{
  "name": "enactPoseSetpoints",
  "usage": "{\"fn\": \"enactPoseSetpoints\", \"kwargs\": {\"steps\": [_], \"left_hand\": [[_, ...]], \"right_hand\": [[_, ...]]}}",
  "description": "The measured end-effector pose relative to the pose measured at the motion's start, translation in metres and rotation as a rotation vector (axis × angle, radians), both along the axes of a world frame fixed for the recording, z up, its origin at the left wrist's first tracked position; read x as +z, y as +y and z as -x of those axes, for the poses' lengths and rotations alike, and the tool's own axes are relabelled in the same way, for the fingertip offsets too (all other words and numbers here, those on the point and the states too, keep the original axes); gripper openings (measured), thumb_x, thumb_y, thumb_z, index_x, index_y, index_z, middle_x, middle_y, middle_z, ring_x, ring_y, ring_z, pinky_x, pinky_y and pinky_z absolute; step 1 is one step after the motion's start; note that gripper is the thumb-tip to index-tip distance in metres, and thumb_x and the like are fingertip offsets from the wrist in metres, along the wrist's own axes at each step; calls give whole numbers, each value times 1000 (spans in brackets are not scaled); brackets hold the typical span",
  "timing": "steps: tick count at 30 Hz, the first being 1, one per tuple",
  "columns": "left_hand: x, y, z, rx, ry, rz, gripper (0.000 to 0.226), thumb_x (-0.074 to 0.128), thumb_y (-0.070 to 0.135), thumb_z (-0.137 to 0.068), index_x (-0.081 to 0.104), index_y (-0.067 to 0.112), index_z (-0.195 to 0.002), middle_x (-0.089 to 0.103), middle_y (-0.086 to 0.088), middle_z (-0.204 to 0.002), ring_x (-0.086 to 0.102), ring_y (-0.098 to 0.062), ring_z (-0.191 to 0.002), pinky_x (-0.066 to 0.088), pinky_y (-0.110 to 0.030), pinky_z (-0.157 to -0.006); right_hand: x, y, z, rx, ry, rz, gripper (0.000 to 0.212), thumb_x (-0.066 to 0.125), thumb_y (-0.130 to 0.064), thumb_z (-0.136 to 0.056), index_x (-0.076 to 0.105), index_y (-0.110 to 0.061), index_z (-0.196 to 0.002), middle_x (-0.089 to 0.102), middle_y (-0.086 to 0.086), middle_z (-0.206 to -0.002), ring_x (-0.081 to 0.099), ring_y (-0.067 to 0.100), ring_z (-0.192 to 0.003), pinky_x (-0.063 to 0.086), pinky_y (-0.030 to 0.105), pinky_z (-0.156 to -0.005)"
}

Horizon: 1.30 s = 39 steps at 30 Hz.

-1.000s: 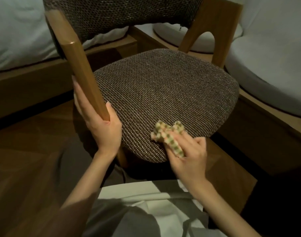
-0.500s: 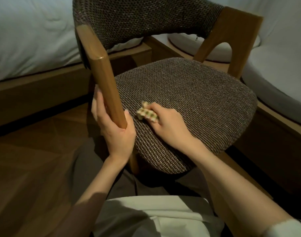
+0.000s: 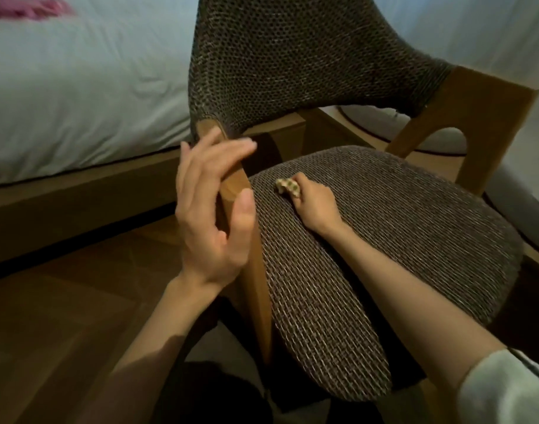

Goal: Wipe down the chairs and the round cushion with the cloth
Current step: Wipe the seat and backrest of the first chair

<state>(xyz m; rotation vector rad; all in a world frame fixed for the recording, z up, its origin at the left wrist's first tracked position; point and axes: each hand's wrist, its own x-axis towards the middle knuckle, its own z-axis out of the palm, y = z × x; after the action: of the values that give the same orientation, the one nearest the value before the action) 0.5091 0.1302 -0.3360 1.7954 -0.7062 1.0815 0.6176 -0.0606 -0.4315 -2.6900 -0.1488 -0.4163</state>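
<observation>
Bedroom at home — white bed point(image 3: 78, 96) on wood frame, parquet floor point(image 3: 63, 316).

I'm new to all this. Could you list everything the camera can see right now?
chair: one, brown woven seat and back on a wooden frame, centre.
cloth: one, green-and-cream check, bunched on the seat.
cushion: one, pale, behind the chair.
bed: one, white sheet on a wooden base, left.
pink item: one, blurred, on the bed, top left.
floor: brown wood, lower left.
left hand: against the chair's wooden post, fingers fairly straight.
right hand: on the seat, gripping the cloth.
</observation>
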Motion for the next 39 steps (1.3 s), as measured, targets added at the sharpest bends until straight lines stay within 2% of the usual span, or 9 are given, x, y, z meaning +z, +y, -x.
{"fn": "enactPoseSetpoints", "kwargs": {"steps": [5, 12, 15, 18, 22, 25, 28, 31, 39], "left_hand": [[29, 23, -28, -109, 165, -103, 45, 27, 28, -96, 69, 12, -92, 68, -2, -105, 55, -18, -116, 30, -51, -108], [57, 43, -80, -180, 522, -219, 24, 44, 26, -97, 67, 26, -103, 58, 2, -124, 48, -8, -121, 35, -30, -105], [65, 40, -105, -119, 578, -206, 26, 52, 21, -96, 58, 25, -121, 54, -3, -131, 46, -14, -124, 35, -29, -106], [75, 29, -131, 61, 615, -196, 47, 52, 21, -95, 40, 20, -140, 38, -8, -142, 31, -22, -134, 21, -32, -111], [87, 10, -169, 189, 668, -189, 63, 45, 25, -98, 14, 16, -151, 12, -9, -154, 7, -27, -142, 5, -32, -113], [93, 3, -194, 175, 710, -92, 65, 40, 31, -100, 4, 19, -152, 12, -9, -156, 14, -26, -143, 12, -34, -114], [95, 2, -209, 199, 688, -103, 58, 32, 33, -102, 5, 24, -153, 22, -10, -154, 32, -27, -136, 26, -35, -108], [93, 2, -215, 269, 616, -195, 57, 29, 30, -103, 3, 23, -153, 29, -13, -149, 43, -30, -126, 34, -37, -99], [86, 1, -213, 378, 513, -280, 57, 28, 31, -103, 2, 20, -153, 33, -16, -145, 47, -37, -118, 38, -45, -93]], "right_hand": [[-1, 5, -2, 7, 6, -52, 13, 55, -21, -93, 56, -22, -106, 67, -4, -94, 63, 17, -83, 44, 34, -74], [28, 9, 18, 226, 245, -488, 5, 57, -32, -93, 62, -33, -93, 65, -8, -73, 59, -1, -62, 47, 29, -57], [53, 4, 1, 68, -64, -628, 9, 48, -34, -98, 52, -41, -103, 65, -9, -83, 62, 2, -71, 49, 26, -62], [88, 11, -30, 44, -264, -664, 19, 44, -31, -100, 42, -28, -119, 61, -5, -102, 59, 6, -91, 46, 23, -75], [137, 19, -82, 53, -420, -676, 20, 47, -17, -97, 44, -12, -117, 54, 7, -108, 53, 11, -92, 40, 21, -76], [163, 24, -118, -16, -506, -676, 21, 49, -6, -92, 47, -6, -113, 47, 10, -110, 44, 1, -82, 34, 4, -70], [184, 28, -145, -87, -641, -733, 19, 50, -1, -89, 50, -2, -108, 42, 13, -109, 43, 6, -83, 32, -1, -72], [202, 35, -168, -44, -709, -705, 24, 50, 5, -85, 53, 0, -108, 46, 17, -113, 43, 13, -94, 32, 1, -81], [174, 43, -175, 199, -577, -541, 44, 48, 13, -81, 59, -6, -120, 51, 9, -124, 47, 19, -119, 36, 32, -106]]}}
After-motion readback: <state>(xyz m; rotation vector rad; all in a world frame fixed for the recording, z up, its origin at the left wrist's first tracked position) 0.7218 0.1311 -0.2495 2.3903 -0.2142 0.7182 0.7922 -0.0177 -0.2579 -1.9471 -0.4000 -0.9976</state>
